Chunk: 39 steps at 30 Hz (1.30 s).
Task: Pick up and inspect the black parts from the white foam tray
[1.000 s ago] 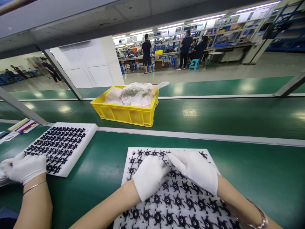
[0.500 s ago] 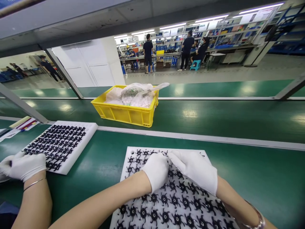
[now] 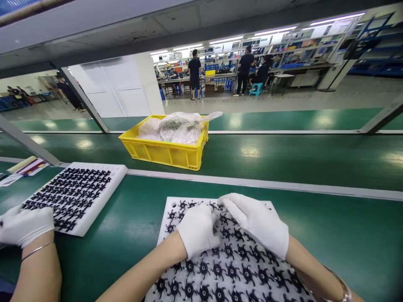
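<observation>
A white foam tray (image 3: 171,207) filled with rows of small black fan-shaped parts (image 3: 233,270) lies on the green bench right in front of me. My left hand (image 3: 198,230), in a white glove, rests on the tray's upper middle with its fingers curled under; what they hold is hidden. My right hand (image 3: 258,224), also gloved, lies across the tray just to the right, fingers stretched out flat toward the far-left edge, touching the left hand's knuckles.
A co-worker's gloved hand (image 3: 27,225) with a wrist bangle rests at the near corner of a second tray of black parts (image 3: 74,195) on the left. A yellow crate (image 3: 166,153) holding plastic bags stands on the green conveyor behind. People stand at benches far off.
My left hand has drawn back a little toward me over the tray. My right hand has barely moved. The co-worker's hand has slid slightly left.
</observation>
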Tool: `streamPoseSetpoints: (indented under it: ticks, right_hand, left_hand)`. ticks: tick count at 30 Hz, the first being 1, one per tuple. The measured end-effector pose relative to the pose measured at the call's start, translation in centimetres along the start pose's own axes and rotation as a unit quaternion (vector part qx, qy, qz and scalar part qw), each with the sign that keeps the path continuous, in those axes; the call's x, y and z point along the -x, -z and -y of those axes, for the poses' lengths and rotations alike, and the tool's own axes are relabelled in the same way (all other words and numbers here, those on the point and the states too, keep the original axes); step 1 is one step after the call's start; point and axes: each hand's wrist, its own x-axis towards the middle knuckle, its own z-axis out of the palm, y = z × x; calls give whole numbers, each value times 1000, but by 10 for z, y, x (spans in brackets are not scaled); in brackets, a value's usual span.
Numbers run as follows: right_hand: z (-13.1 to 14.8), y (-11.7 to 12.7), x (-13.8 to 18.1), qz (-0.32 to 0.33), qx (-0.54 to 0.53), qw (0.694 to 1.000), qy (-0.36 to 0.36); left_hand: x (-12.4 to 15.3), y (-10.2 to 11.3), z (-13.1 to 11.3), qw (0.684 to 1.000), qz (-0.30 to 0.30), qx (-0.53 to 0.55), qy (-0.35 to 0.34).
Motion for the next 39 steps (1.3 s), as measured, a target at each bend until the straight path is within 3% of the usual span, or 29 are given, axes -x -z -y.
streamPoseSetpoints:
  ticks: [3,7,10,12,15,18,22,26,33,37,39]
  right_hand:
    - [-4,-3,-2,-8,-19,1000,-14]
    - [-6,-3,-2,7,-74,997,-15]
    - [-2,-3,-2,88,-167,982,-31]
    - [2,-5,-2,103,-195,974,-46]
    - [8,-9,0,52,-158,985,-43]
    - [12,-14,4,26,-115,993,-12]
    - [14,-20,7,22,-90,993,67]
    - [12,-24,7,29,-81,994,70]
    - [12,-24,9,41,-86,995,18]
    - [13,-25,9,67,-92,993,22]
    - [13,-26,10,77,-87,993,28]
  left_hand:
    - [-3,24,3,997,-19,72,2]
    - [1,56,5,966,-148,211,27]
    - [11,57,4,931,-228,283,43]
    - [20,50,5,918,-243,309,51]
    - [30,36,9,897,-215,381,58]
    - [37,24,17,846,-168,500,76]
    - [41,15,22,796,-93,589,109]
    - [40,11,20,752,-49,644,131]
    - [42,15,13,791,-126,582,142]
    - [48,17,9,785,-156,591,105]
    - [49,17,8,800,-171,570,77]
